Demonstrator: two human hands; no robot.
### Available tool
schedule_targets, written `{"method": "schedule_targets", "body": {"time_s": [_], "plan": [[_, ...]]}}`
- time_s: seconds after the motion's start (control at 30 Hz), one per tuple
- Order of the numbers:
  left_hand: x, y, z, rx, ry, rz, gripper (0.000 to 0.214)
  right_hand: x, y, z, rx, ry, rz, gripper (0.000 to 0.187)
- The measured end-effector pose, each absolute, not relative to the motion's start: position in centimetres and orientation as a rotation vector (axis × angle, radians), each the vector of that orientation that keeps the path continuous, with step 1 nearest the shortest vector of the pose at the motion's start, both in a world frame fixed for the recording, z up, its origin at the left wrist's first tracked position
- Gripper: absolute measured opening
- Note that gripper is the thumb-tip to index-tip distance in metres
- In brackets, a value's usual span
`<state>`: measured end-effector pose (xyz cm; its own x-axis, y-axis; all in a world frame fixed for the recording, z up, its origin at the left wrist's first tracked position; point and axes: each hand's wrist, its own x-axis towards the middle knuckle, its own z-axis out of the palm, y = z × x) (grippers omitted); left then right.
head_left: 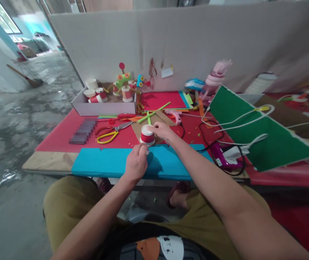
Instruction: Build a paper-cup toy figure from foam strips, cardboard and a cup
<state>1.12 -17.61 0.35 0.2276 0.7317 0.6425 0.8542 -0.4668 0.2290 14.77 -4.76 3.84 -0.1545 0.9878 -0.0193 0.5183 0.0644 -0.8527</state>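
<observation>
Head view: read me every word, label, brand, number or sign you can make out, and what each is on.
None can be read.
Red-and-white cup: no lettering visible.
White card on the upright board: too small to read.
Purple power strip: pale label, too blurred.
Blue-and-white packet: any print too blurred.
Shirt: cartoon print, no readable words.

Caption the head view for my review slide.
Right hand at a red-and-white cup, left hand close by, scissors alongside.
</observation>
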Motion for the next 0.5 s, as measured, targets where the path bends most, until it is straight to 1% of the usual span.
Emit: {"method": "schedule_targets", "body": {"time_s": [0.3, 0.5], "plan": [[3.7, -18.5, 0.0, -2.257, -1.472, -0.680, 0.017, 14.8, -5.0, 4.0, -1.495, -1.721, 1.034, 0.030], [5.3, -18.7, 0.5, -2.234, -1.451, -0.546, 0.016, 14.9, -4.5, 3.3, -1.433, -1.723, 1.045, 0.032]]}}
